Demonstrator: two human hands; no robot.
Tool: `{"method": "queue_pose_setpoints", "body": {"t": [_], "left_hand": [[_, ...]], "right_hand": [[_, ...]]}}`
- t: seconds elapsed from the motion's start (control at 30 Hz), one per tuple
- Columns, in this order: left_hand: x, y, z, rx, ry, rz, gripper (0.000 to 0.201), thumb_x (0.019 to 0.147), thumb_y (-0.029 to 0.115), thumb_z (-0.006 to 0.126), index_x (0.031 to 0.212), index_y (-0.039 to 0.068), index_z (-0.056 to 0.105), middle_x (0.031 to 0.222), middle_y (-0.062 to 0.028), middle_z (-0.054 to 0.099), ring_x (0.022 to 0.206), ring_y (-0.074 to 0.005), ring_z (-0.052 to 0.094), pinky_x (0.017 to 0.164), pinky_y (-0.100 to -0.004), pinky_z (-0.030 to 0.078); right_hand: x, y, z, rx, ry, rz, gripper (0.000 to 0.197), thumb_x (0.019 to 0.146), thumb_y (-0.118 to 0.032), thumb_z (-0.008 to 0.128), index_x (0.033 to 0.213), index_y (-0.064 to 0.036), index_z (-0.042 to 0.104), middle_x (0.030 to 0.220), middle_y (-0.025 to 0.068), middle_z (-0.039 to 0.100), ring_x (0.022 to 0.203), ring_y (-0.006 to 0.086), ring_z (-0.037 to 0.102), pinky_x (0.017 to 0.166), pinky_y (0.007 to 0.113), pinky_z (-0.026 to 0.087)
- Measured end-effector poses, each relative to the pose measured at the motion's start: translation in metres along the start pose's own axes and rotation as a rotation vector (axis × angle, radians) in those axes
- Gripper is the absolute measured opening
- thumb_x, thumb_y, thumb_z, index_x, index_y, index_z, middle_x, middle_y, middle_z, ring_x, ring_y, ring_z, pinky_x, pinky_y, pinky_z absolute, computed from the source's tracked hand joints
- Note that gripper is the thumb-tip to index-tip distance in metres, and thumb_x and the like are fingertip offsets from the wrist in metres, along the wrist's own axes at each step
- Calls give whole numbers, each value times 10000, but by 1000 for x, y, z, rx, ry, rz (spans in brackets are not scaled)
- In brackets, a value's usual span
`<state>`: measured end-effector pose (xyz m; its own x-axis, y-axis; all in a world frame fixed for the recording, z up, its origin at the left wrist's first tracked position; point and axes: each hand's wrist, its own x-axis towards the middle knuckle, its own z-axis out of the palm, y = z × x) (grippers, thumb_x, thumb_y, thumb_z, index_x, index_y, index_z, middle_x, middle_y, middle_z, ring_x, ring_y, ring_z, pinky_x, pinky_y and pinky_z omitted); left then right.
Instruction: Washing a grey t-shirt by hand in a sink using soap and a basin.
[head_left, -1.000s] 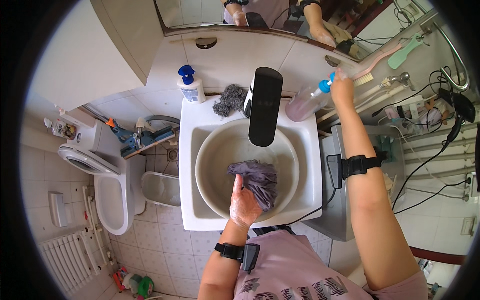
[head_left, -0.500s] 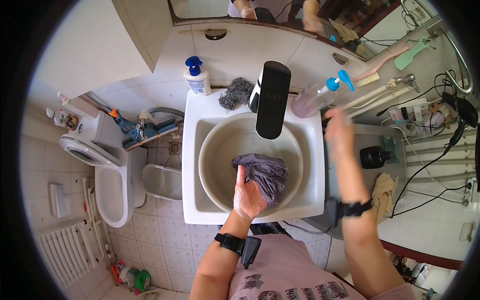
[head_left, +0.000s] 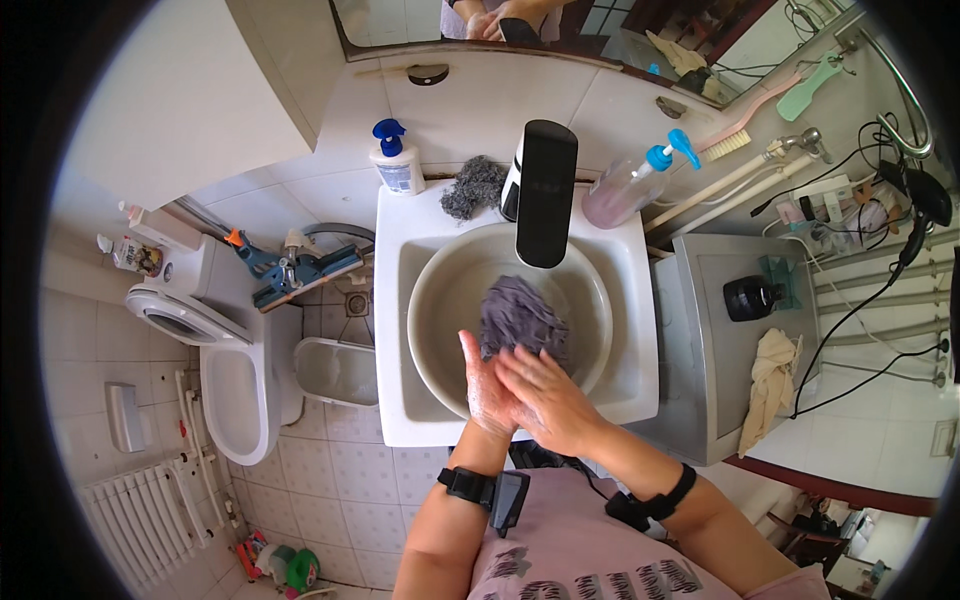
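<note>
A crumpled dark grey-purple cloth (head_left: 518,312) lies in the round pale basin (head_left: 425,330), just beyond my hands. Wet and streaked with suds, my left hand (head_left: 488,398) has its thumb stretched up, while its other fingers are mostly covered by my right hand (head_left: 548,402). That right hand lies flat across the left palm with fingers extended, and its fingertips overlap the near edge of the cloth. Both hands are over the basin's near rim. Whether the hidden left fingers touch the cloth does not show.
The basin sits in a white sink (head_left: 640,370) under a dark-topped faucet (head_left: 546,195). Behind stand a blue-topped pump bottle (head_left: 397,165), a grey scouring tangle (head_left: 474,188) and a clear pump bottle (head_left: 622,192). A grey-topped appliance (head_left: 715,350) is at right, a toilet (head_left: 240,400) at left.
My right hand has come from beside the clear pump bottle onto my left hand. The cloth, earlier against the left fingers, now sits farther forward and more bunched.
</note>
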<state>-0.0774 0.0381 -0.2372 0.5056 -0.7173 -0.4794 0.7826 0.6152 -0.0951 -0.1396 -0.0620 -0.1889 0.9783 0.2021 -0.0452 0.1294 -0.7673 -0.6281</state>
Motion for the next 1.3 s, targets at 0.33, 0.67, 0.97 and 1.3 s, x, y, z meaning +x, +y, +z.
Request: {"method": "queue_pose_setpoints", "body": {"t": [0.33,0.67,0.97,1.3], "left_hand": [[0,8,23,-2,-173,-58,823,804,681,388,1329,49,351,1329,-124,428,1231,-299,395,1039,-460,286],[19,2,-18,-43,74,9,559,835,554,488,1162,102,519,1142,-101,553,894,-234,554,790,-440,481],[24,-8,-1,81,104,-87,394,850,398,513,1071,75,558,1019,-96,615,922,-264,593,854,-419,465],[39,-5,-8,67,139,5,331,875,389,473,952,86,580,944,-86,632,882,-241,606,813,-392,481]], "right_hand": [[6,63,-3,561,126,264,1043,584,-337,822,1372,-31,212,1310,205,377,1216,293,393,1027,368,286],[0,-13,-2,250,40,74,401,777,-61,579,1174,-104,546,1005,133,537,829,351,579,734,355,477],[27,25,18,15,323,180,229,830,-252,558,712,-55,556,675,148,571,633,361,559,562,452,438],[34,32,35,5,457,336,262,865,-277,478,742,-75,591,714,158,596,675,364,579,576,459,447]]}}
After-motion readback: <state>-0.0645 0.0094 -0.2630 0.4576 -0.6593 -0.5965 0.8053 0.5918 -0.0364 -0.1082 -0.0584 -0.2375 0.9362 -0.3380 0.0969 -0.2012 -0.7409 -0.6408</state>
